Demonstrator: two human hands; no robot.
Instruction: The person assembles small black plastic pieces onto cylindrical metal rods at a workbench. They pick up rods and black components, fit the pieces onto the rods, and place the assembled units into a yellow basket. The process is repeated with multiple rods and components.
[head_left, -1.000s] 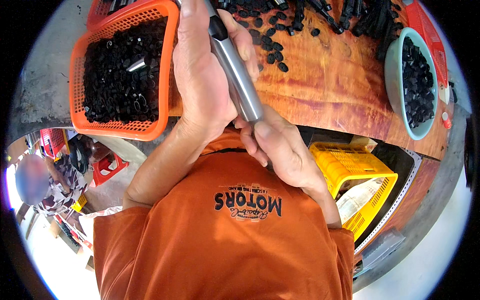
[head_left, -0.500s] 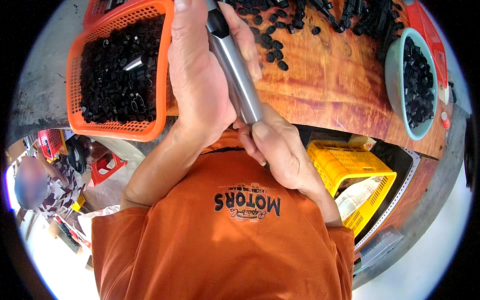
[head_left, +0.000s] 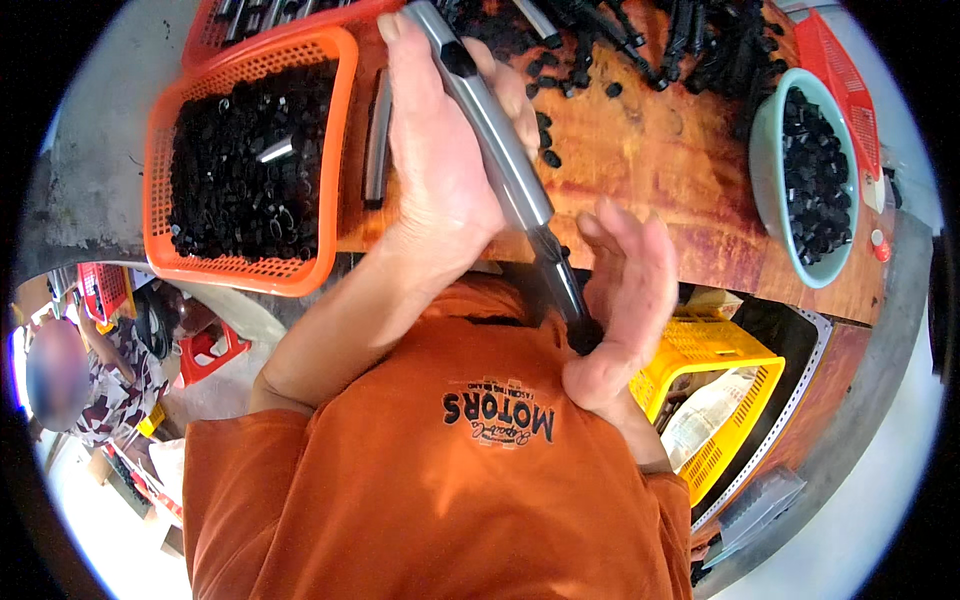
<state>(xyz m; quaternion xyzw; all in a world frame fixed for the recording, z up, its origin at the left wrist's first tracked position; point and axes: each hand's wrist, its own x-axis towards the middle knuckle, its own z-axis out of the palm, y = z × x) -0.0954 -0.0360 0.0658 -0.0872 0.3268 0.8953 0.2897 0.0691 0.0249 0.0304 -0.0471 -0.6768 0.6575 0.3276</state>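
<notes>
My left hand (head_left: pixel 440 165) is wrapped round a silver metal tube (head_left: pixel 505 155), held slanting over the table's near edge. The tube has a black band near its upper part. From its lower end sticks a black rod-shaped piece (head_left: pixel 557 272) with a wider dark tip. My right hand (head_left: pixel 635 285) is beside that tip, its fingers apart and slightly bent; the tip is against or just in front of the base of the palm. Another silver tube (head_left: pixel 378 145) lies on the table between my left hand and an orange basket.
The orange basket (head_left: pixel 335 200) holds small black parts. Behind it, a red basket (head_left: pixel 200 40) contains silver tubes. Loose black parts (head_left: pixel 690 40) cover the wooden table's (head_left: pixel 650 190) far side. A pale blue bowl (head_left: pixel 765 180) stands right; a yellow crate (head_left: pixel 715 345) sits below. Another person (head_left: pixel 115 385) is at left.
The black rod-shaped piece now shows at the tube's lower end. My right hand has let go of that end, opened and moved right. My left hand and the tube have shifted slightly right.
</notes>
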